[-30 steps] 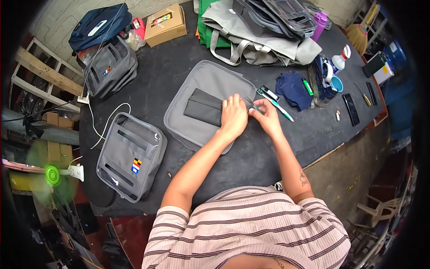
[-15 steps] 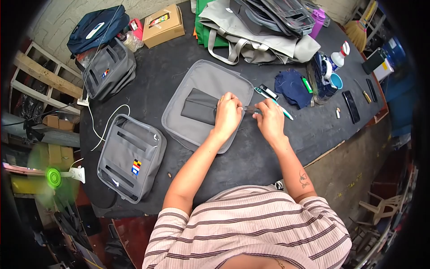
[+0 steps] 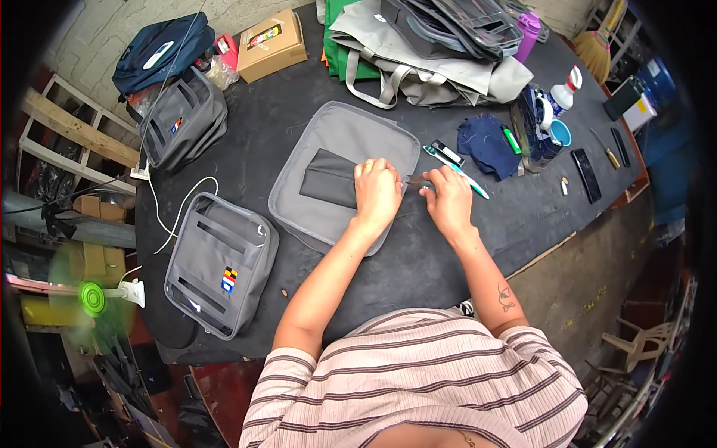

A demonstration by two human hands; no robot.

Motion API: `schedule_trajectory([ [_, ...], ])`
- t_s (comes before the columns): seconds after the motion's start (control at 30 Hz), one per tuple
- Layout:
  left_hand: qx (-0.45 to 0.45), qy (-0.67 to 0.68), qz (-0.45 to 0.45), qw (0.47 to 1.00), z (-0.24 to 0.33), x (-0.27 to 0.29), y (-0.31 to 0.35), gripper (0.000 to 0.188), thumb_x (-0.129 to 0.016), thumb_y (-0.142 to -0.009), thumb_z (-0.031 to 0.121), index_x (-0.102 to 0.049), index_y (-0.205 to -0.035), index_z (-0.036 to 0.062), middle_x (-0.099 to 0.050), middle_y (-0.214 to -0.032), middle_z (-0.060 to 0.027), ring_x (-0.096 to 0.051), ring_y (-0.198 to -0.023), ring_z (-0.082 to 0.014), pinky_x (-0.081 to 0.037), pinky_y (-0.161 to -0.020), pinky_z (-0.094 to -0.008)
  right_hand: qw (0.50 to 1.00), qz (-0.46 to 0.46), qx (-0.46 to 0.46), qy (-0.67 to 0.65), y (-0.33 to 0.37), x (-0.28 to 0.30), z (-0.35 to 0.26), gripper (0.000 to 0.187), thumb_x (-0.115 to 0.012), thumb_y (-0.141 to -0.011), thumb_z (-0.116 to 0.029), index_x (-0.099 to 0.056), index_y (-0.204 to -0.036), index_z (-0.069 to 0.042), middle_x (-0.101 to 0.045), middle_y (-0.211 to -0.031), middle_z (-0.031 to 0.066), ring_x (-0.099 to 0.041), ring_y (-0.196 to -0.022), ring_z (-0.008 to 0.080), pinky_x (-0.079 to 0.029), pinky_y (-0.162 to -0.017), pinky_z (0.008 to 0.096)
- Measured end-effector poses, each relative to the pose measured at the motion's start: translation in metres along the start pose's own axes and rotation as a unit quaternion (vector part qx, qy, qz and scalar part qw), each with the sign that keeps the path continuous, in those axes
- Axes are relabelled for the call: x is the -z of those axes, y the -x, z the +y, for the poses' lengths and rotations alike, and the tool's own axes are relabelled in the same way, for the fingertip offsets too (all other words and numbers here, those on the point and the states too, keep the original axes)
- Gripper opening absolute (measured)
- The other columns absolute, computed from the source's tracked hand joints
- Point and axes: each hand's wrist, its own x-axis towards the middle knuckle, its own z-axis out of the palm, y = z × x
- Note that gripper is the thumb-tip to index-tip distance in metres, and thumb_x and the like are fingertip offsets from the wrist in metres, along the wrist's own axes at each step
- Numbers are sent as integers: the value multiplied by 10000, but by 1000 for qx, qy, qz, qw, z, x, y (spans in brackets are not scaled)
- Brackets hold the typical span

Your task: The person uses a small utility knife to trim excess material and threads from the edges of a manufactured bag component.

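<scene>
A light grey, square-cornered fabric bag (image 3: 340, 125) with piped edges lies flat before me. On it rests a dark grey folded fabric piece (image 3: 325, 179), whose right end goes under my left hand (image 3: 378, 193). The fingers of that hand are curled closed on the end of the fabric piece. Just to the right, my right hand (image 3: 449, 200) is closed around a small tool with a dark, pointed metal blade (image 3: 414, 180). Its blade points toward my left fingers, and its handle is hidden in the grip.
A toothbrush-like teal and white brush (image 3: 470, 181), navy cloth (image 3: 485, 145) and phone (image 3: 586, 177) lie to the right. Finished-looking grey bags (image 3: 220, 261) with clear fronts stand left. At the back are a cardboard box (image 3: 272, 48) and stacked grey bags (image 3: 418, 67).
My left fingers have curled in more tightly over the fabric's end. The blade stays between my two hands, and the right hand has shifted only slightly.
</scene>
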Motion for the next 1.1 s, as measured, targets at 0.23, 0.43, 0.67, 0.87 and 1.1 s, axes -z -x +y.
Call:
schedule_trajectory([
  [0.23,8,1,5,1000,4,2,0,55,-748,-679,90,-707,-706,65,-646,-901,-58,-582,-958,-250,-392,-891,-416,978,-47,-136,-152,1,-7,3,279,-775,-708,-102,-630,-937,-38,-605,-871,90,-619,-815,298,-481,-697,395],
  [0.43,-11,-12,47,999,3,-8,0,72,-736,-673,91,-678,-687,52,-643,-891,-52,-582,-942,-247,-382,-888,-419,933,-89,-220,-270,4,-19,10,266,-770,-727,-126,-616,-920,-27,-610,-872,113,-633,-809,315,-500,-685,405],
  [0.67,-18,9,34,999,3,-5,-1,63,-708,-696,94,-665,-704,49,-608,-849,-83,-574,-903,-272,-389,-868,-422,999,7,-41,14,-2,-15,-1,190,-742,-721,-107,-624,-859,-53,-587,-850,95,-628,-826,308,-476,-686,426],
  [0.87,3,67,2,998,-9,4,-4,63,-709,-710,72,-656,-701,40,-615,-849,-108,-578,-899,-298,-413,-854,-424,992,-47,-105,-59,-4,7,-4,171,-750,-735,-125,-659,-860,-51,-611,-850,91,-643,-778,297,-493,-692,413],
  [1.1,-4,89,-14,996,-9,10,-6,51,-688,-720,52,-648,-689,47,-616,-845,-91,-574,-908,-299,-414,-847,-421,974,-125,-145,-118,-1,14,-9,200,-758,-737,-144,-675,-891,-46,-614,-861,88,-644,-784,301,-495,-694,416],
])
